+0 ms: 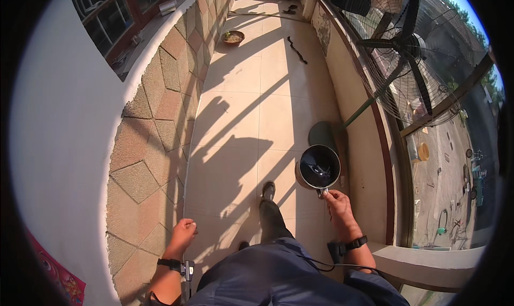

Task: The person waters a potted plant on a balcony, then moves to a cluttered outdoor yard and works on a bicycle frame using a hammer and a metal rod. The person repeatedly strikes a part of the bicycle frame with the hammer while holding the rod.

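Observation:
My right hand (337, 202) grips the short side handle of a large metal mug (304, 182), held out ahead of me and to the right. Its round mouth faces up, showing a dark inside with bright reflections. Whether the dark part is liquid or the inner wall, I cannot tell. Over the tiled floor at the left, my left hand (184, 232) hangs with its fingers curled in and nothing visible in them. Both wrists wear black straps.
A pedestal fan (397, 44) leans in view at the right, its round base (321, 134) just beyond the mug. A shallow brown bowl (233, 39) sits by the left tiled wall (144, 156). A dark twisted strip (296, 51) lies farther along the floor. Windows line the right.

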`<state>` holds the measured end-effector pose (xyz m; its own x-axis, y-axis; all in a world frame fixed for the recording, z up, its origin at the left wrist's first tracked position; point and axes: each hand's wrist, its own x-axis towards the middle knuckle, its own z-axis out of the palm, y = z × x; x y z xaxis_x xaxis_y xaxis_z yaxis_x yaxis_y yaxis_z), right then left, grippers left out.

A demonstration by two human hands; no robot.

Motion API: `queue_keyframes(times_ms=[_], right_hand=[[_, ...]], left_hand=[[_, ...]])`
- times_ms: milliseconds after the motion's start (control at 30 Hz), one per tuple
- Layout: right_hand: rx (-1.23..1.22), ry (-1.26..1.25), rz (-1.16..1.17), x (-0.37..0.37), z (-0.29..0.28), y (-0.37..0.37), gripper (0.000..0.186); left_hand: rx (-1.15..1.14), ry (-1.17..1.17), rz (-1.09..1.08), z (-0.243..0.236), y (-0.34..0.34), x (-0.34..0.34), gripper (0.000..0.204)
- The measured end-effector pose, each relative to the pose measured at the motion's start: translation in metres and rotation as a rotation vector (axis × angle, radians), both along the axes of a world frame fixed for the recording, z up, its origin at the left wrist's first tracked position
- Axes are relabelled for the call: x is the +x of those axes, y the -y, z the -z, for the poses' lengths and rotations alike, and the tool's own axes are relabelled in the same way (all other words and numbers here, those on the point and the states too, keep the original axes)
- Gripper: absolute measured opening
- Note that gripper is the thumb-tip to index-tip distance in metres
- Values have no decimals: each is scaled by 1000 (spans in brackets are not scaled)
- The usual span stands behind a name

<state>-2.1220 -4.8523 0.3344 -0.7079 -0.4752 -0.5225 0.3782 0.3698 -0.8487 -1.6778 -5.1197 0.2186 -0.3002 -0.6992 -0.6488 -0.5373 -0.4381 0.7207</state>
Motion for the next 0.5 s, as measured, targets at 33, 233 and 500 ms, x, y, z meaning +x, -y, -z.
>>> queue_keyframes(times_ms=[33,233,500], right_hand=[[-7,-8,-21,-26,3,30,22],[113,-125,-189,-186,13,214,22],[147,-105,-204,-377,20,452,22]], left_hand=[[-20,18,-15,3,27,-29,30],[136,137,-121,18,128,-141,30],[-19,321,291,14,282,-288,31]])
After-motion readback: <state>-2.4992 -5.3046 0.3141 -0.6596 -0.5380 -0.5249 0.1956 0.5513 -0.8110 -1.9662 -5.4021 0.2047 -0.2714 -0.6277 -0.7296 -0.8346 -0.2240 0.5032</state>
